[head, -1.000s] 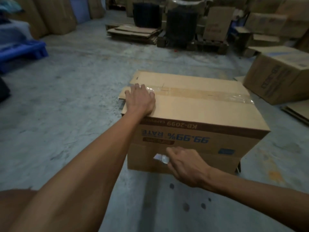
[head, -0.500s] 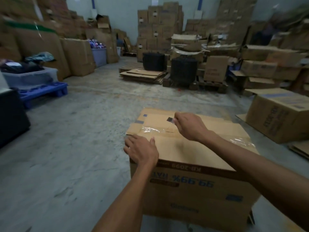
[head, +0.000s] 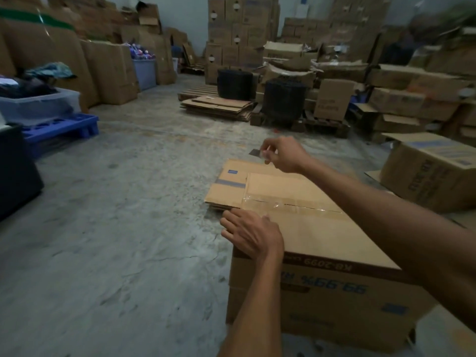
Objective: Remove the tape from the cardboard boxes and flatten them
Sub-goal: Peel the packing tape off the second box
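A brown cardboard box [head: 322, 253] with upside-down blue print stands on the concrete floor in front of me. Clear tape [head: 291, 205] runs along the seam of its top flaps. My left hand [head: 251, 234] rests flat on the near left corner of the top, fingers straight. My right hand [head: 284, 154] hovers over the far edge and pinches a small thin blade-like piece [head: 256, 152] between thumb and fingers. Flattened cardboard [head: 228, 188] lies on the floor just beyond the box.
Another printed box [head: 432, 173] sits to the right. A stack of flat cardboard [head: 219, 106] and pallets with black bins [head: 280, 101] stand ahead. A blue pallet [head: 59, 130] and plastic tub [head: 38, 104] are on the left; stacked boxes line the walls.
My right hand rose from the box's front side over the top to the far edge, still pinching the small piece. My left hand slid nearer along the top. The camera tilted up.
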The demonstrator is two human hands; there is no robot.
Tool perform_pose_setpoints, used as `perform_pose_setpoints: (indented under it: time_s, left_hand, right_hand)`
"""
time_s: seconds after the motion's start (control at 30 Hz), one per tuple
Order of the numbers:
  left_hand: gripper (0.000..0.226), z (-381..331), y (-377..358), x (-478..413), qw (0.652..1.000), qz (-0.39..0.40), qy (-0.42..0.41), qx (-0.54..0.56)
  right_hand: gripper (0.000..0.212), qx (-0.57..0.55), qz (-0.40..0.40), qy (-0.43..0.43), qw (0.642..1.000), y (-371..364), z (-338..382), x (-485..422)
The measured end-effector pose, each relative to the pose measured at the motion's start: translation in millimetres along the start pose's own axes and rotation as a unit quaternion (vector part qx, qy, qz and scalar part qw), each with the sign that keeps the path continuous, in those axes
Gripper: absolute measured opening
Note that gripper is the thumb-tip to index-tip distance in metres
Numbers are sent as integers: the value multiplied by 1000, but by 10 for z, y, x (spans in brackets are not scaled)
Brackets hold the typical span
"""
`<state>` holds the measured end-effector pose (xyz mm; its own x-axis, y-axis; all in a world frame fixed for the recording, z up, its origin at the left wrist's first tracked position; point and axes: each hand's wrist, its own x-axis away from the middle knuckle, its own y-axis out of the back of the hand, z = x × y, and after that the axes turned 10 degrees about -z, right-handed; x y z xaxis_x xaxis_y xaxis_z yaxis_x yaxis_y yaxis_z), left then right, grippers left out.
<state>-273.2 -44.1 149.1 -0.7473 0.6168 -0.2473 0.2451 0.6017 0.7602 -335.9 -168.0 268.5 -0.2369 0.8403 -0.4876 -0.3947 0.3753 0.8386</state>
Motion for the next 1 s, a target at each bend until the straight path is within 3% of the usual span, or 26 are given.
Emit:
perform_pose_setpoints:
  time_s: [0.37, 0.47, 0.6, 0.83, 1.0]
  left_hand:
    - [67, -56, -156, -46, 999, -28, -16, -15]
    - [79, -39, -236, -59, 996, -70, -39, -37]
    - [96, -72, -227, -101, 989, -62, -92, -100]
    - [77, -71, -250, -197, 984, -26, -127, -121]
    - [68, 0, -224, -288, 982, -37, -151, -106]
  right_hand:
    - [13, 35, 78, 113, 990, -281, -209, -30]
    - [15, 10, 95, 126, 987, -476, -307, -109]
    - [18, -4, 105, 170, 980, -723, -370, -167]
    - [19, 0, 129, 248, 960, -887, -477, -192]
    - [13, -18, 168, 232, 958, -767, -342, -236]
